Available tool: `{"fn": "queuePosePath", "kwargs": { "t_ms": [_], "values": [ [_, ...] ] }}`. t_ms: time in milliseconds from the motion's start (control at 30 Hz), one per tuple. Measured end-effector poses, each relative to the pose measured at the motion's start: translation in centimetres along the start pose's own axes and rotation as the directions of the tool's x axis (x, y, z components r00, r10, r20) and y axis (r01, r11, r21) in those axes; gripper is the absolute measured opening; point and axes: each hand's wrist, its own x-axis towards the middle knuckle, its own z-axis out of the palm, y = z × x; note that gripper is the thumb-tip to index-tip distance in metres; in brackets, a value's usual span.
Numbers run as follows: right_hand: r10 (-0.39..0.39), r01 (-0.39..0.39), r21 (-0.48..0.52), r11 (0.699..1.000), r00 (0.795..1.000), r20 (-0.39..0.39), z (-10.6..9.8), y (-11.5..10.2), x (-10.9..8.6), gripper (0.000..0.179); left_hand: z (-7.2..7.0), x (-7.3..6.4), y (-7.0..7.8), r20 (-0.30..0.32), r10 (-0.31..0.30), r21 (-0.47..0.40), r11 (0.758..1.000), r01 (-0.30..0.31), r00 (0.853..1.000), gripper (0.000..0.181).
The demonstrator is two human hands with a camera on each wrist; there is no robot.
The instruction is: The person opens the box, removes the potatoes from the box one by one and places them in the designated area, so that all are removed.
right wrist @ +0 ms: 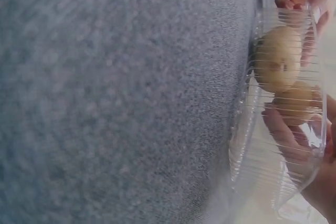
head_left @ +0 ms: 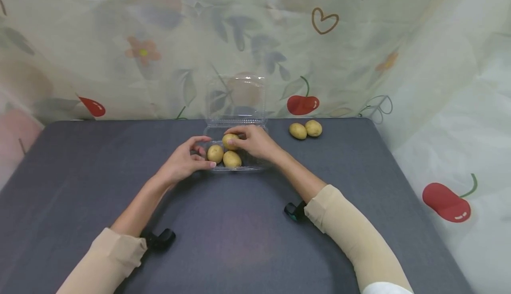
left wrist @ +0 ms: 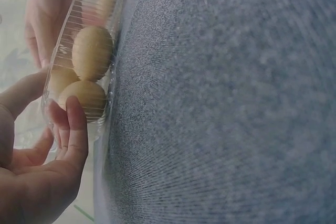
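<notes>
A clear plastic clamshell box (head_left: 255,166) stands near the back edge of the table, its lid (head_left: 236,96) raised upright behind it. Inside its left part lie two potatoes, one on the left (head_left: 215,154) and one at the front (head_left: 232,159). My left hand (head_left: 181,161) grips the box's left end, thumb and fingers spread along its wall. Behind those two, my right hand (head_left: 258,143) holds a third potato (head_left: 229,140) between thumb and fingers, inside the box. Through the ribbed wall, the right wrist view shows the right fingers (right wrist: 286,135) low in the box.
Two more potatoes (head_left: 305,130) lie side by side at the table's back right. A grey cloth covers the table (head_left: 239,236). A printed curtain (head_left: 159,76) hangs directly behind it, and another stretch of curtain (head_left: 451,130) runs along the right.
</notes>
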Motion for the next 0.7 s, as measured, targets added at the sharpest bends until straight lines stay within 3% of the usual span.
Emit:
{"fn": "queuePosePath", "kwargs": {
  "t_ms": [700],
  "values": [
    [-0.039,0.051,0.145,0.988,0.996,-0.085,-1.6,0.3,-1.2,0.037,-0.1,-0.1,-0.2,-0.008,-0.001,-0.015,1.0,0.001,1.0,0.074]
  ]
}}
